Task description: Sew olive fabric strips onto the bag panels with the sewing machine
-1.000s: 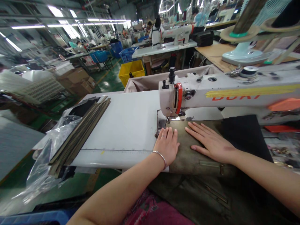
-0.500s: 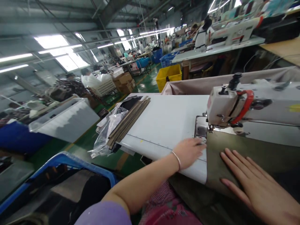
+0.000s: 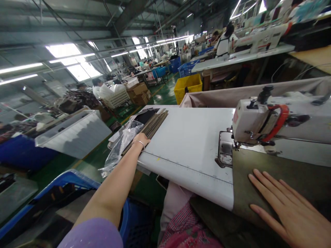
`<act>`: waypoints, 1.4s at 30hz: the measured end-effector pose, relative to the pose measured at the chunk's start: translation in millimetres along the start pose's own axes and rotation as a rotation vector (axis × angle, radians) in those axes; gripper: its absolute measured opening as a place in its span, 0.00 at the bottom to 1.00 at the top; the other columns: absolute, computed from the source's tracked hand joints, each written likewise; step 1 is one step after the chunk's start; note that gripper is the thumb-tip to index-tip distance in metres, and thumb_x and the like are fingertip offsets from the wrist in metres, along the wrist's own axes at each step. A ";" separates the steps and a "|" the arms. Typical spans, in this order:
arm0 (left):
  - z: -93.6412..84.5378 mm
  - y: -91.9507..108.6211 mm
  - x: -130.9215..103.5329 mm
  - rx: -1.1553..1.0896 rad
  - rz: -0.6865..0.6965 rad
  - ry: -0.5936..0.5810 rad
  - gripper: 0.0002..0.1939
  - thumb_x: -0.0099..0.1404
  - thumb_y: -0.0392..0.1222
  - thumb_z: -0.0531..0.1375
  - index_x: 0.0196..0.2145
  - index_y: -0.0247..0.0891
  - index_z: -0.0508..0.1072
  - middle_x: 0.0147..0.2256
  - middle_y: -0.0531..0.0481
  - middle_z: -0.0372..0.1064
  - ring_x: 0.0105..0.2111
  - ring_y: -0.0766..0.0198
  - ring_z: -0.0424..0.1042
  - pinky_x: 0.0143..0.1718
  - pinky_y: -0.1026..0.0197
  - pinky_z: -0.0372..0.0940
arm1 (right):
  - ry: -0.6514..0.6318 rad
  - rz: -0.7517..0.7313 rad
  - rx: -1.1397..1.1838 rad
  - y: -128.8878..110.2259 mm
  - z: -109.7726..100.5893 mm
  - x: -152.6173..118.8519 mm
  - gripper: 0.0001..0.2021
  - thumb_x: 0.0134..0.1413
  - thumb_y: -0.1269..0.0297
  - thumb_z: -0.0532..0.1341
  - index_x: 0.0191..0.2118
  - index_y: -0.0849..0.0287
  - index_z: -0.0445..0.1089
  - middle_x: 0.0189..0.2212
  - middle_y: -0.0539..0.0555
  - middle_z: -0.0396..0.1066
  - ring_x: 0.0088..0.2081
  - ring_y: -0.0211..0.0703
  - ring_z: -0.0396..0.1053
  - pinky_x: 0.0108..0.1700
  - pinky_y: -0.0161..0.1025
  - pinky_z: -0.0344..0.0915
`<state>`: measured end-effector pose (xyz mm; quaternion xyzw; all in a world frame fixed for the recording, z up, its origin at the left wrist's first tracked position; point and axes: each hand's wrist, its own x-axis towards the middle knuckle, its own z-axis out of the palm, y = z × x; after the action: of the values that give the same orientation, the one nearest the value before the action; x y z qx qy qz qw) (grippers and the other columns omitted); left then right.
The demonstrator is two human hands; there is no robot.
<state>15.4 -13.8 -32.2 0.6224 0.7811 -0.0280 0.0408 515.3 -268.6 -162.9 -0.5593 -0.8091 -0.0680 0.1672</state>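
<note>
My left hand [image 3: 141,138], with a bangle at the wrist, reaches onto a stack of long olive-brown strips [image 3: 155,123] at the left end of the white sewing table [image 3: 191,137]. Its fingers are mostly hidden, so their grip does not show. On the right, my right hand [image 3: 281,203] lies flat and open, fingers spread, on an olive fabric panel [image 3: 244,179]. The panel's upper left corner sits by the needle area of the sewing machine [image 3: 249,119]. Part of the panel hangs over the table's front edge.
Clear plastic wrapping [image 3: 124,137] lies beside the strips. A blue crate [image 3: 69,175] with dark pieces stands at the lower left. Behind the table are a pink cloth-lined bin [image 3: 209,98] and a yellow crate [image 3: 190,86]. A person [image 3: 224,43] sits further back.
My left hand has moved from beside the needle plate, leftward and away, to the strips. My right hand stays flat on the panel. The view has shifted slightly.
</note>
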 end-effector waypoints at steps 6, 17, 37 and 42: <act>-3.5 1.8 -3.8 -0.222 0.014 0.007 0.18 0.68 0.46 0.58 0.52 0.35 0.68 0.51 0.43 0.66 0.48 0.57 0.70 0.48 0.48 0.69 | 0.008 0.017 -0.008 -13.7 -17.1 6.1 0.45 0.53 0.38 0.54 0.70 0.53 0.39 0.68 0.55 0.46 0.64 0.60 0.54 0.64 0.60 0.50; -5.6 57.3 -92.6 -1.010 0.256 -0.327 0.15 0.69 0.52 0.52 0.42 0.38 0.58 0.34 0.44 0.76 0.29 0.61 0.77 0.26 0.64 0.69 | -0.048 0.010 -0.005 -10.7 -25.3 8.8 0.41 0.55 0.38 0.52 0.69 0.52 0.44 0.68 0.53 0.48 0.66 0.55 0.49 0.66 0.57 0.48; 32.5 172.6 -191.2 -0.445 1.270 -0.182 0.23 0.68 0.43 0.52 0.59 0.37 0.61 0.58 0.40 0.63 0.58 0.57 0.64 0.58 0.53 0.61 | -0.010 -0.108 0.211 -82.9 -49.8 64.5 0.20 0.60 0.73 0.54 0.57 0.57 0.66 0.49 0.60 0.70 0.49 0.49 0.69 0.48 0.46 0.71; 69.3 206.7 -148.4 -0.104 1.409 0.100 0.32 0.62 0.42 0.59 0.63 0.36 0.58 0.61 0.37 0.56 0.61 0.50 0.57 0.62 0.47 0.57 | 0.019 -0.208 0.228 -70.2 -53.0 65.7 0.19 0.62 0.71 0.51 0.58 0.57 0.65 0.51 0.58 0.70 0.49 0.46 0.69 0.50 0.43 0.70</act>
<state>251.7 -118.1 -85.1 0.9776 0.1937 0.0709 0.0428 439.6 -252.0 -85.1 -0.4493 -0.8635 0.0019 0.2292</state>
